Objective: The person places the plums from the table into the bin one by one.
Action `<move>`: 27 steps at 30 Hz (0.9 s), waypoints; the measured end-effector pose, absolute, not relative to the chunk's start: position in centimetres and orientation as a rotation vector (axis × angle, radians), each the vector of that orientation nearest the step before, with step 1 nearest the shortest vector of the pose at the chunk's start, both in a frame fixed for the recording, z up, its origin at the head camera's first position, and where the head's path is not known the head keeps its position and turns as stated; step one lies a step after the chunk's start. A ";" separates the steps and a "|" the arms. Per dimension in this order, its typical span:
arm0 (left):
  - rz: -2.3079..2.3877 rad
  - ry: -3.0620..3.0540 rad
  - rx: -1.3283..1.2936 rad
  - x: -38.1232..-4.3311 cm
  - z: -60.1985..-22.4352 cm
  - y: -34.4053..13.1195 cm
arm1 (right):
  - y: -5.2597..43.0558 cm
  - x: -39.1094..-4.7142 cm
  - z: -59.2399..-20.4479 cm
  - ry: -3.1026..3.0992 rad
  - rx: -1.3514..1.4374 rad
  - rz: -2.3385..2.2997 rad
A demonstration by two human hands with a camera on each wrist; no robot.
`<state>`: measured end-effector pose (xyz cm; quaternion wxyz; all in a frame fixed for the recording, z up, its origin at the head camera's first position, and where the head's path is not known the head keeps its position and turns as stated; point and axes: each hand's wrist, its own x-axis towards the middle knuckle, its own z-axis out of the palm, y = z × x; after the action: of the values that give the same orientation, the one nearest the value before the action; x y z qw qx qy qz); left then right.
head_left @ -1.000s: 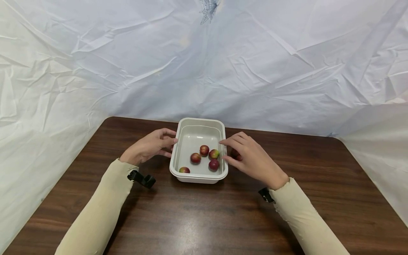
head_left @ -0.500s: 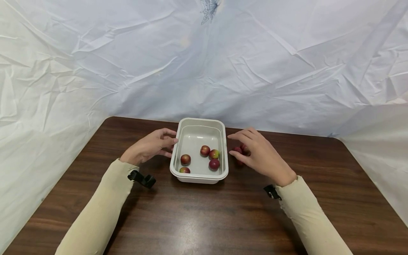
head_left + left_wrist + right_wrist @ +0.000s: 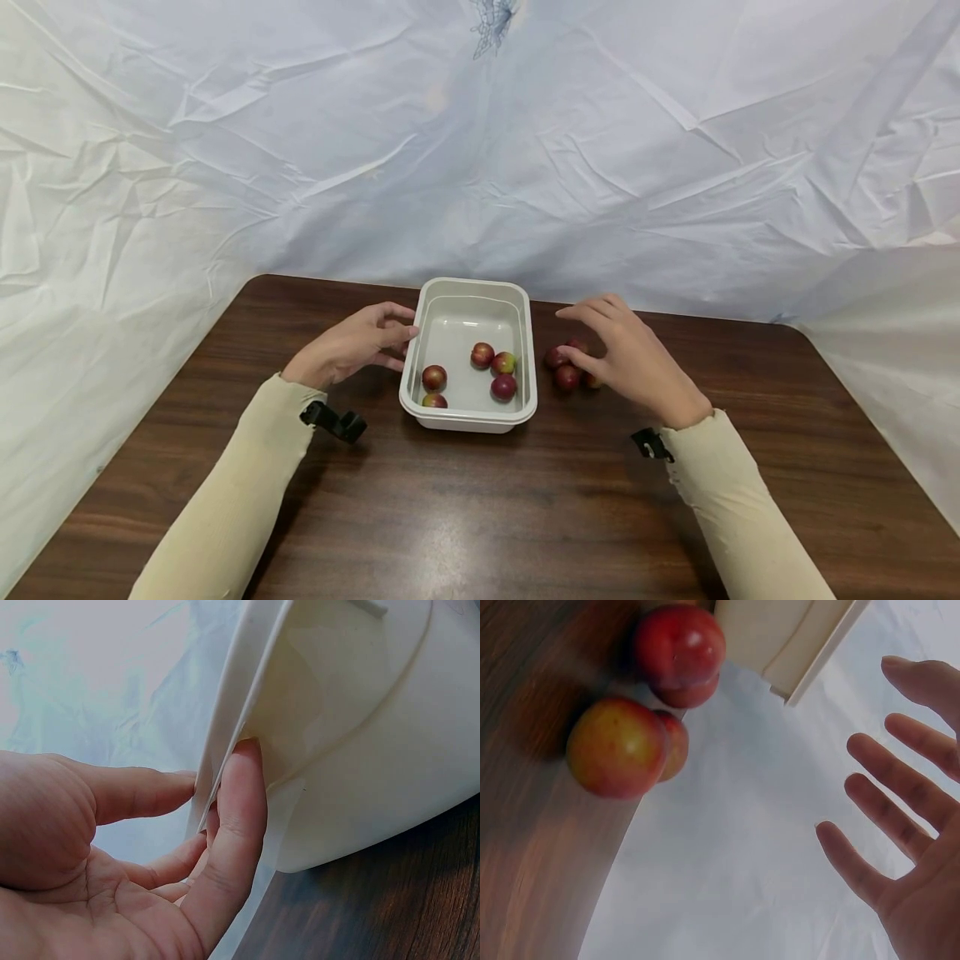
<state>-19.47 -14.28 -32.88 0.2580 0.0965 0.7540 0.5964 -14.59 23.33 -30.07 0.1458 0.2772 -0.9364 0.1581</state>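
A white plastic tub (image 3: pixel 459 332) stands on the brown table, with several red and yellow-green plums (image 3: pixel 503 387) on its floor. My left hand (image 3: pixel 356 340) holds the tub's left rim; the left wrist view shows thumb and fingers on either side of that rim (image 3: pixel 234 712). To the right of the tub, more plums (image 3: pixel 567 377) sit in a small cluster. Over this cluster hovers my right hand (image 3: pixel 633 362), fingers spread and nothing in them. Part of the cluster is hidden behind it in the head view. The right wrist view shows a yellow-red plum (image 3: pixel 615 748) apart from the fingers.
The dark wooden table (image 3: pixel 480 508) extends in front of the tub and to both sides. Close behind its far edge hangs a creased white sheet (image 3: pixel 480 167), which also encloses the left and right sides.
My right hand has moved right, from the tub's right rim to above the plum cluster. Inside the tub, one plum has rolled left. The left hand has stayed at the rim.
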 end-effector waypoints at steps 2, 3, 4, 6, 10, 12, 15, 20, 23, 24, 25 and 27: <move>1.615 2.049 0.253 -19.5 -32.9 -14.2 | 23.6 -14.8 -30.2 -2.698 0.794 0.456; 1.615 2.050 0.250 -19.5 -32.9 -14.2 | 23.8 -14.9 -30.3 -2.696 0.796 0.458; 1.615 2.052 0.247 -19.5 -32.9 -14.2 | 23.9 -15.0 -30.4 -2.698 0.796 0.456; 1.618 2.051 0.248 -19.5 -32.9 -14.2 | 24.2 -15.1 -30.5 -2.702 0.793 0.449; 1.620 2.045 0.262 -19.4 -32.9 -14.3 | 24.7 -15.4 -30.8 -2.727 0.780 0.445; 1.617 2.042 0.272 -19.4 -32.9 -14.3 | 25.0 -15.6 -30.9 -2.747 0.754 0.452; 1.613 2.037 0.275 -19.4 -32.9 -14.3 | 25.3 -15.7 -31.1 -2.778 0.719 0.457; 1.617 2.034 0.280 -19.5 -32.9 -14.2 | 25.6 -16.1 -31.5 -2.812 0.702 0.449; 1.618 2.041 0.281 -19.5 -33.0 -14.2 | 25.7 -16.3 -31.8 -2.826 0.691 0.439; 1.618 2.041 0.280 -19.5 -33.0 -14.2 | 25.7 -16.4 -32.0 -2.830 0.688 0.437; 1.618 2.042 0.279 -19.5 -33.0 -14.2 | 25.7 -16.4 -32.1 -2.834 0.684 0.432; 1.619 2.042 0.277 -19.6 -33.1 -14.2 | 25.7 -16.5 -32.4 -2.843 0.671 0.424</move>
<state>-19.56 -14.25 -33.10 0.2575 0.1022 0.7528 0.5971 -16.53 25.74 -32.36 0.0949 0.2264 -0.9588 0.1431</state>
